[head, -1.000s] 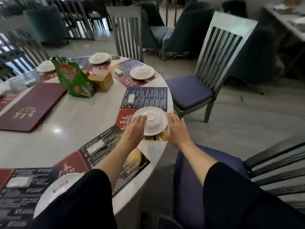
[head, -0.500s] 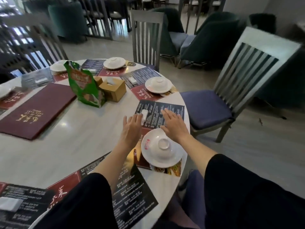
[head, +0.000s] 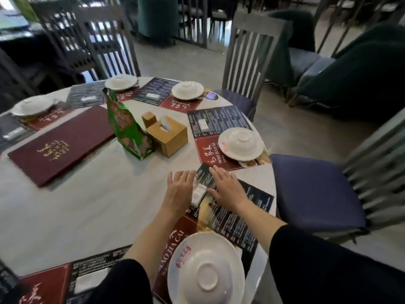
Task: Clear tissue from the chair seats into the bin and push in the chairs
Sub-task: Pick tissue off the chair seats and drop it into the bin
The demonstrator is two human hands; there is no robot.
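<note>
The small white wrapped tissue packet (head: 199, 193), lying lengthwise near-to-far, is flanked by the left hand (head: 178, 189) and right hand (head: 228, 190), both flat and gripping nothing.

Middle of the bench (head: 87, 205) has the tissue box (head: 167, 137), bag (head: 127, 126) just left of it, menu (head: 63, 143) further left. Bowl (head: 206, 273) at the near edge, second bowl (head: 241, 143) at the right edge, chair (head: 315, 189) just off that edge.

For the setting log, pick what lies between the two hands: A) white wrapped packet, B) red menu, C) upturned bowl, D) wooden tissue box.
A: the white wrapped packet lies on the dark placemat between the left hand and the right hand, both with fingers flat.
</note>
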